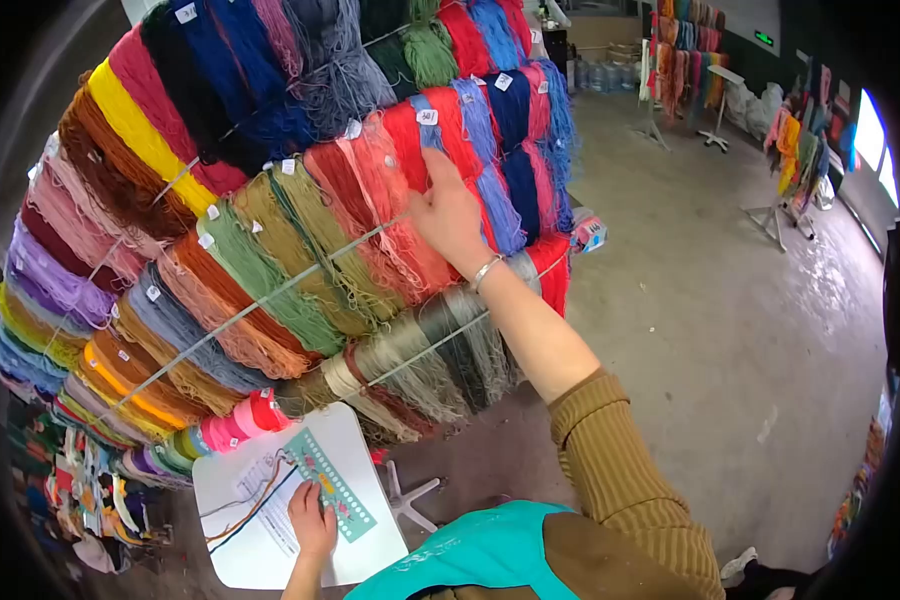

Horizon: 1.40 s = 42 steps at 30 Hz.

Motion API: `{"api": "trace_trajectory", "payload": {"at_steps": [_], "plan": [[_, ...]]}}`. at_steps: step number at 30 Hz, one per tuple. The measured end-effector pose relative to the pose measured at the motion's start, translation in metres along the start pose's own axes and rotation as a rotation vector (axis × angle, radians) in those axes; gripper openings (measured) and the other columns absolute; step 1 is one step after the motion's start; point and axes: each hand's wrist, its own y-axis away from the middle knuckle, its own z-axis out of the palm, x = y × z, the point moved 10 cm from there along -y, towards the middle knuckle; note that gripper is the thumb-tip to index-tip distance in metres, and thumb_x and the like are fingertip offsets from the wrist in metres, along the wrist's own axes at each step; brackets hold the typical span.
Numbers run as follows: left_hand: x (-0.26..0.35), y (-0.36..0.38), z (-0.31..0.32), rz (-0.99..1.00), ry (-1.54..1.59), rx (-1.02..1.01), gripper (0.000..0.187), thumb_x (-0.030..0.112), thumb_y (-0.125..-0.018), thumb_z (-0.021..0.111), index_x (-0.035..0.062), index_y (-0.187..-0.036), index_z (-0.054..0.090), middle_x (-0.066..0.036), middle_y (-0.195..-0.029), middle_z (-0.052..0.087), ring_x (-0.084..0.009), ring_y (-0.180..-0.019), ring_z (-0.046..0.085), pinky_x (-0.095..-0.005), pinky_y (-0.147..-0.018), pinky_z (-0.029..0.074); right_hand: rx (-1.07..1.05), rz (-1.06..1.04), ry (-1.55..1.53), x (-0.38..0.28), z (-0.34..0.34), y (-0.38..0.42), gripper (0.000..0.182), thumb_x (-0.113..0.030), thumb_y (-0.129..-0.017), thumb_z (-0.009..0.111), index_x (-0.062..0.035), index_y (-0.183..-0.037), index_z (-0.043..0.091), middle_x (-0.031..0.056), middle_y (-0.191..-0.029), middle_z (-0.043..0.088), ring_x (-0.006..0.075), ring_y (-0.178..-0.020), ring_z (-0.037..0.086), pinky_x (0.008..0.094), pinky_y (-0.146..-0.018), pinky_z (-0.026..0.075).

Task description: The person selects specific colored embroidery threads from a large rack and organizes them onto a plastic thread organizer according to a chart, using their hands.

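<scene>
My right hand (448,215) reaches up to the rack, a bracelet on its wrist. Its index finger is stretched against a bright red yarn skein (407,143), just below a white tag (427,117). The thumb stands apart, near a coral skein (382,160); the other fingers are partly hidden. Lower down, my left hand (313,520) rests with its fingers on a green card (342,500) that has holes along its edges. Several loose threads (255,515) run from the card's left side across a printed sheet (270,480) on a small white table (228,567).
Tagged skeins of many colours hang in rows, with a metal rod (260,303) across them. The table's wheeled base (410,497) stands on the grey floor (660,400). More yarn stands (795,150) and water jugs (610,76) are at the back right.
</scene>
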Motion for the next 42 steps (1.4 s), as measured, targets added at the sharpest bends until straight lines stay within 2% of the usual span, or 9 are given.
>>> {"api": "trace_trajectory", "payload": {"at_steps": [2, 4, 8, 14, 20, 24, 25, 31, 42], "plan": [[-0.001, -0.001, -0.001, -0.006, -0.001, -0.007, 0.054, 0.017, -0.080, 0.064, -0.0004, -0.130, 0.053, -0.019, -0.138, 0.048, -0.0382, -0.124, 0.044, -0.0479, -0.107, 0.033, 0.155, 0.022, -0.106, 0.001, -0.026, 0.002, 0.037, -0.008, -0.085, 0.066, -0.0059, -0.122, 0.063, 0.0149, -0.108, 0.067, 0.0223, -0.073, 0.065, 0.0361, -0.072, 0.053], [0.002, 0.000, 0.002, -0.006, 0.001, -0.007, 0.054, 0.017, -0.080, 0.064, -0.0005, -0.130, 0.053, -0.019, -0.138, 0.048, -0.0382, -0.125, 0.044, -0.0479, -0.107, 0.033, 0.294, 0.021, -0.169, 0.014, -0.048, 0.000, 0.024, -0.010, -0.085, 0.064, -0.0065, -0.109, 0.066, 0.0140, -0.100, 0.068, 0.0262, -0.072, 0.066, 0.0377, -0.069, 0.053], [0.001, 0.003, 0.002, -0.007, -0.008, -0.016, 0.053, 0.017, -0.080, 0.063, -0.0005, -0.129, 0.054, -0.019, -0.137, 0.048, -0.0381, -0.125, 0.044, -0.0479, -0.107, 0.032, 0.341, 0.218, -0.174, 0.060, -0.060, -0.011, 0.014, -0.014, -0.087, 0.070, -0.0039, -0.097, 0.071, 0.0073, -0.081, 0.068, 0.0160, -0.071, 0.064, 0.0292, -0.066, 0.051], [0.000, 0.001, 0.002, -0.004, -0.016, -0.011, 0.053, 0.017, -0.081, 0.064, -0.0003, -0.130, 0.053, -0.019, -0.138, 0.048, -0.0380, -0.125, 0.044, -0.0482, -0.108, 0.032, 0.316, 0.120, 0.042, 0.068, -0.058, -0.020, 0.013, -0.015, -0.085, 0.071, -0.0046, -0.093, 0.072, 0.0086, -0.082, 0.069, 0.0189, -0.070, 0.065, 0.0327, -0.067, 0.052], [0.002, -0.001, -0.001, -0.001, -0.006, -0.006, 0.053, 0.017, -0.080, 0.064, 0.0001, -0.130, 0.053, -0.019, -0.138, 0.048, -0.0378, -0.125, 0.045, -0.0481, -0.107, 0.033, 0.309, 0.184, -0.158, 0.076, -0.056, -0.019, 0.011, -0.015, -0.081, 0.070, -0.0079, -0.088, 0.073, 0.0103, -0.084, 0.069, 0.0241, -0.071, 0.065, 0.0351, -0.068, 0.051], [0.002, -0.001, 0.000, 0.000, -0.013, -0.005, 0.053, 0.016, -0.080, 0.064, 0.0002, -0.130, 0.053, -0.019, -0.137, 0.048, -0.0378, -0.125, 0.045, -0.0481, -0.107, 0.033, 0.222, 0.285, -0.458, 0.105, -0.042, -0.014, 0.008, -0.008, -0.083, 0.069, -0.0033, -0.089, 0.073, 0.0045, -0.075, 0.068, 0.0108, -0.064, 0.062, 0.0289, -0.060, 0.048], [0.001, -0.001, 0.000, -0.003, -0.013, -0.004, 0.053, 0.016, -0.080, 0.064, 0.0002, -0.130, 0.054, -0.019, -0.137, 0.048, -0.0379, -0.125, 0.045, -0.0481, -0.107, 0.033, 0.204, 0.235, -0.467, 0.102, -0.041, -0.017, 0.006, -0.003, -0.091, 0.065, 0.0012, -0.093, 0.069, 0.0016, -0.077, 0.066, 0.0078, -0.061, 0.060, 0.0215, -0.059, 0.047], [0.004, -0.003, -0.002, -0.011, -0.015, -0.024, 0.053, 0.014, -0.080, 0.063, -0.0005, -0.130, 0.052, -0.019, -0.139, 0.046, -0.0384, -0.126, 0.044, -0.0477, -0.108, 0.032, 0.085, 0.343, -0.772, 0.107, -0.028, -0.021, 0.006, -0.001, -0.091, 0.063, 0.0019, -0.096, 0.066, 0.0042, -0.081, 0.067, 0.0091, -0.063, 0.062, 0.0220, -0.056, 0.046], [0.001, -0.002, -0.001, -0.015, -0.006, -0.005, 0.052, 0.016, -0.080, 0.064, 0.0002, -0.129, 0.054, -0.019, -0.138, 0.048, -0.0382, -0.124, 0.045, -0.0481, -0.107, 0.033, 0.080, 0.262, -0.572, 0.095, -0.031, -0.038, 0.011, -0.005, -0.089, 0.067, 0.0038, -0.096, 0.069, 0.0068, -0.078, 0.069, 0.0110, -0.061, 0.064, 0.0247, -0.056, 0.052]]}}
